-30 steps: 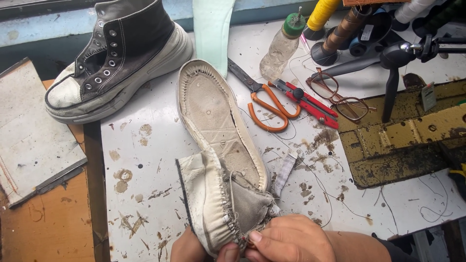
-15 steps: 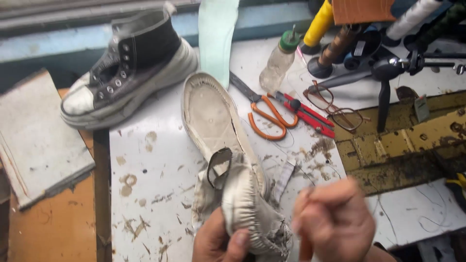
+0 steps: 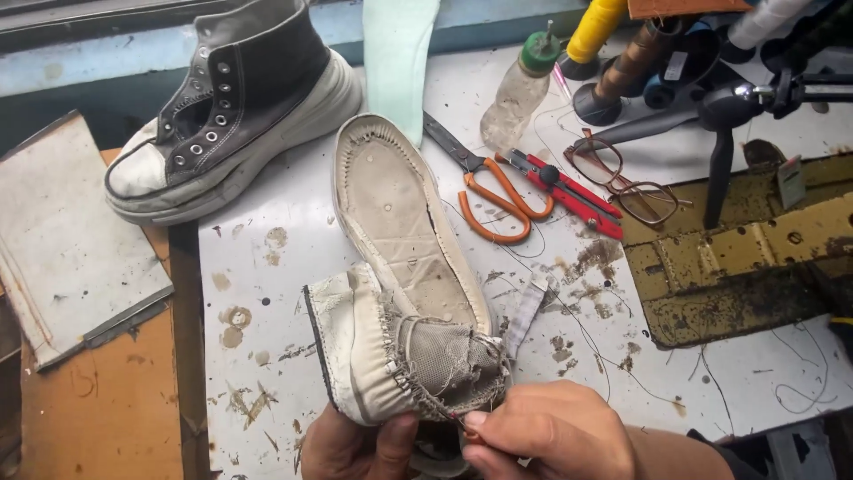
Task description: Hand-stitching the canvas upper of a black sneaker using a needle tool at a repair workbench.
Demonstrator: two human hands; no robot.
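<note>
A worn cream shoe sole with its upper torn away lies on the white table, its toe end folded up toward me. My left hand grips that folded toe end from below. At the frayed stitched edge, my right hand pinches a small tool or needle; the tool is mostly hidden by my fingers. A thin thread runs off to the right across the table.
A black high-top sneaker stands at the back left. Orange-handled scissors, a red utility knife, eyeglasses, a plastic bottle, thread spools and a pale green insole lie behind. A yellowed metal plate sits right.
The shoe sole has been turned so the folded toe faces me again. My right hand dropped from a raised, blurred position to the frayed edge.
</note>
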